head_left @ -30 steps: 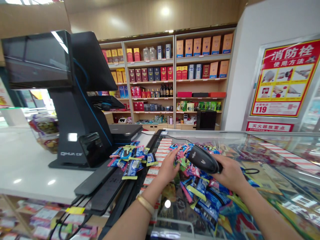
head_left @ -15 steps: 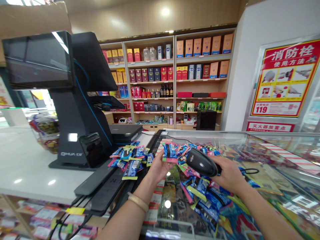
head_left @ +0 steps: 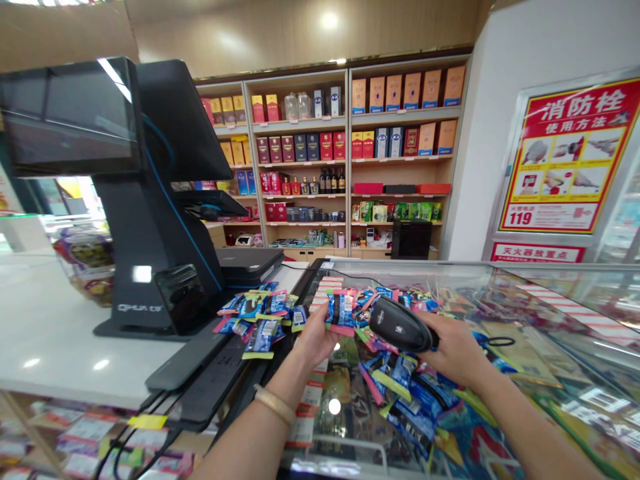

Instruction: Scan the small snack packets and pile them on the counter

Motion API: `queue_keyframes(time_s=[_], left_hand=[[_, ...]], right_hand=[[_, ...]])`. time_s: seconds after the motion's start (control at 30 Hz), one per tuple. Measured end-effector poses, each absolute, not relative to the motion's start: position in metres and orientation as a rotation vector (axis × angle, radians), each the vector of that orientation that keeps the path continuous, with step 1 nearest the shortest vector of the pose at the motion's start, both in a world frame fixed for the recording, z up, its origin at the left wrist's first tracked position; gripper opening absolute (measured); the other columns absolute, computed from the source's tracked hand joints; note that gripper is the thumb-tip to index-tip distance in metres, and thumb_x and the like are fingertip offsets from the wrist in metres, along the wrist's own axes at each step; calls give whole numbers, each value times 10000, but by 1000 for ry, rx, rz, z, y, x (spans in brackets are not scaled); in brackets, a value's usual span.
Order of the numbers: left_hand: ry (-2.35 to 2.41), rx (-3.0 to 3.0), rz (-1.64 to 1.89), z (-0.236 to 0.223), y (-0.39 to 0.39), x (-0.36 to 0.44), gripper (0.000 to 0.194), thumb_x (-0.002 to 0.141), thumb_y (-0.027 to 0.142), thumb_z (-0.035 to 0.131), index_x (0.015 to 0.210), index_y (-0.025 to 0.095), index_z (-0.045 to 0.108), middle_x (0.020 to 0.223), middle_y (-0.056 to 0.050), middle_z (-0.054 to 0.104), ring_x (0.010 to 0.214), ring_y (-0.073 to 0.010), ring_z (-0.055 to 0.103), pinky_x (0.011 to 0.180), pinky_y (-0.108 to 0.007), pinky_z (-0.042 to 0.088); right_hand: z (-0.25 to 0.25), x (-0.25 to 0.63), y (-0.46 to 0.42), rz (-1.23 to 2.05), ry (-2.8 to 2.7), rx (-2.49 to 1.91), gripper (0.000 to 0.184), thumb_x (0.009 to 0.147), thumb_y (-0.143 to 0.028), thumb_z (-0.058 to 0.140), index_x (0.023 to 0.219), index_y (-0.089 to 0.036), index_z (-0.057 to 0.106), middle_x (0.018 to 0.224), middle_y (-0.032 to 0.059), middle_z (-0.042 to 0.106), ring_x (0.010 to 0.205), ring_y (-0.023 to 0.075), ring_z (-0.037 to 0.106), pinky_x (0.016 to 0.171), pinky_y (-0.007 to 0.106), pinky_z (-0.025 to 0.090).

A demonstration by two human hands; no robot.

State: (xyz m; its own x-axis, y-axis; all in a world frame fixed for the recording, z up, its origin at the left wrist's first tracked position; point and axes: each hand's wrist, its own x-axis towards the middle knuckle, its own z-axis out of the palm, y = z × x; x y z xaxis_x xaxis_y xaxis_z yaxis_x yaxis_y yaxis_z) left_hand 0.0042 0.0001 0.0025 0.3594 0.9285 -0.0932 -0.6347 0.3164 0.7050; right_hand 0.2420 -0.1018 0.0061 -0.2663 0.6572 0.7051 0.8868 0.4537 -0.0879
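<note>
My left hand (head_left: 316,338) pinches a small blue candy packet (head_left: 341,310) with pink edges, its barcode facing up. Wrapped in my right hand (head_left: 453,347) is a black handheld barcode scanner (head_left: 400,325), its head pointing left toward the packet, a short distance away. Loose blue packets (head_left: 413,400) with yellow-green and pink edges lie on the glass counter (head_left: 345,407) below and beyond the scanner. Left of my left hand, another pile of similar packets (head_left: 263,320) rests by the register. The scanner's handle is mostly hidden in my grip.
A black point-of-sale terminal (head_left: 155,220) stands on the white counter (head_left: 40,320) at left, with dark flat devices (head_left: 200,373) and cables at its foot. Shelves of boxes and bottles (head_left: 305,147) line the back wall. A red fire-hydrant poster (head_left: 573,157) hangs at right.
The packet in my left hand has tipped slightly, so its barcode shows more plainly toward the scanner. The scanner has barely moved; the view has shifted a little.
</note>
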Motion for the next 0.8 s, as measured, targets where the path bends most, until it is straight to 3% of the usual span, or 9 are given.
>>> queue_keyframes(time_s=[0.3, 0.43, 0.5, 0.63, 0.8], left_hand=[[546, 390, 1240, 18, -2, -4, 334, 970, 389, 438, 932, 116, 626, 778, -97, 719, 664, -190, 707, 611, -309, 594], [363, 279, 1476, 42, 8, -24, 194, 952, 141, 439, 992, 111, 626, 766, -66, 710, 717, -156, 717, 739, -276, 609], [310, 211, 1555, 51, 16, -39, 276, 927, 31, 393, 1093, 93, 604, 801, -72, 714, 746, -140, 721, 762, -239, 604], [341, 46, 1595, 53, 30, -64, 324, 972, 97, 350, 1247, 74, 521, 893, -100, 721, 710, -115, 718, 662, -166, 602], [348, 10, 1501, 41, 31, -65, 374, 1002, 195, 320, 1306, 39, 471, 961, -152, 713, 745, -155, 731, 621, -208, 621]], right_hand=[[6, 244, -101, -559, -1970, -1217, 292, 762, -304, 559, 1011, -206, 677, 910, 73, 755, 796, 221, 718, 678, 294, 543], [5, 245, -101, -588, -1978, -1206, 266, 771, -293, 543, 987, -207, 674, 879, 71, 753, 764, 213, 715, 646, 278, 538], [4, 246, -100, -603, -1982, -1199, 264, 770, -285, 541, 985, -205, 671, 874, 71, 752, 761, 213, 716, 642, 275, 539], [2, 247, -100, -637, -1985, -1194, 267, 757, -281, 546, 981, -203, 668, 877, 67, 754, 751, 217, 719, 628, 279, 544], [0, 249, -99, -679, -1987, -1207, 262, 762, -278, 536, 978, -213, 668, 865, 62, 754, 742, 209, 719, 615, 266, 543]])
